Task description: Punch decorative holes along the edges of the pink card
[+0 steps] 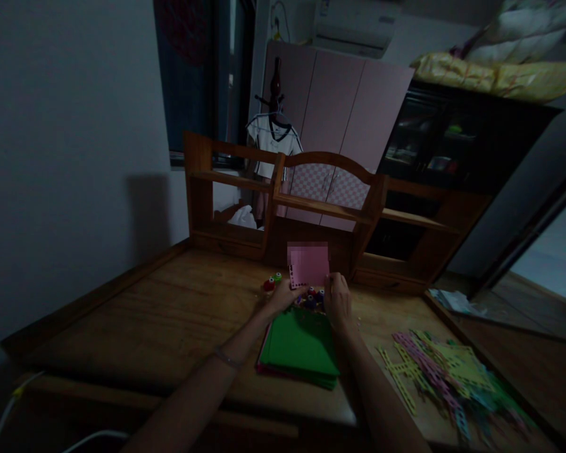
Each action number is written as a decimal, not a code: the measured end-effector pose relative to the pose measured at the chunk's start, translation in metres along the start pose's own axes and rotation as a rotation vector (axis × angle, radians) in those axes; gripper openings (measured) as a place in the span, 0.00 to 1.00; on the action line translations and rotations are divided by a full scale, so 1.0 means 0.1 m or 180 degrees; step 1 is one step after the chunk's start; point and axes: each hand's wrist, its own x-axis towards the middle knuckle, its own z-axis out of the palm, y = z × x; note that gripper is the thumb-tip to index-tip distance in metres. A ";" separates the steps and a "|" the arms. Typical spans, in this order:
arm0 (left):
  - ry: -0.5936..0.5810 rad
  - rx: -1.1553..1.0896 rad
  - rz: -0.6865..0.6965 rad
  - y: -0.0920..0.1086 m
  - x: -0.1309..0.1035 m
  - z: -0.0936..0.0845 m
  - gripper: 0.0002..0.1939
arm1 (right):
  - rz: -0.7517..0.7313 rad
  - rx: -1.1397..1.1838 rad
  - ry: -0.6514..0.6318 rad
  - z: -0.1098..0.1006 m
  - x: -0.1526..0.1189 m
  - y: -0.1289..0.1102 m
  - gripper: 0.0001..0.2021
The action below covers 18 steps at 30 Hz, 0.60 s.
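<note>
A pink paper sheet (310,264) with a row of punched holes along its left and lower edges is held up between my hands. My left hand (285,294) pinches it at the lower left corner. At its lower right, my right hand (338,299) grips the edge. Below the sheet lies a stack of green paper (304,345), with some reddish edges showing underneath. Small dark and red craft punches, or things like them, (311,300) sit between my hands, partly hidden. A red one (269,285) and a green one (278,277) stand left of my left hand.
A heap of punched paper strips (446,371) in yellow, pink and green lies on the right of the wooden desk (160,314). A wooden shelf unit (323,200) rises along the far edge. A wall (75,157) borders the left side.
</note>
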 end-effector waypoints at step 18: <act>-0.0125 0.0057 0.0120 0.01 -0.02 0.01 0.21 | 0.0058 0.0031 -0.0053 -0.02 0.00 0.01 0.10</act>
